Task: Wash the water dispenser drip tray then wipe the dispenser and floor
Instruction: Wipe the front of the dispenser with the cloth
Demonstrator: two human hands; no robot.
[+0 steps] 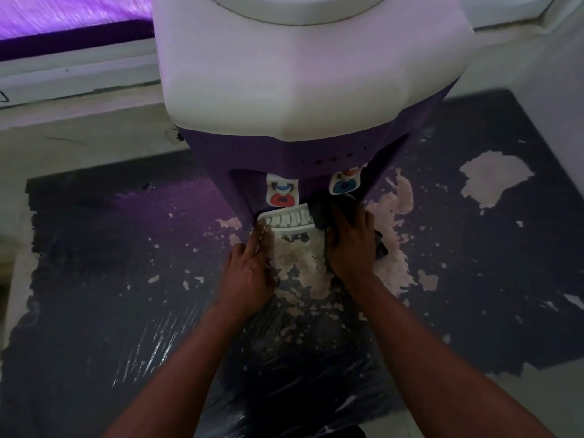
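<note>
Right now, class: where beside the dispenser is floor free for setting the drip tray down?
Free: floor left of the left hand; floor right of the right hand. Crowded: at the drip tray, between both hands and the cloth.

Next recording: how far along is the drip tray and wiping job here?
Done, apparently: the drip tray sits seated in the dispenser under the taps; whether it was washed cannot be told. In hand: the right hand holds a dark cloth against the tray's right end, the left hand touching its left end. Left: the floor, with shiny streaks in front, looks not yet wiped.
</note>
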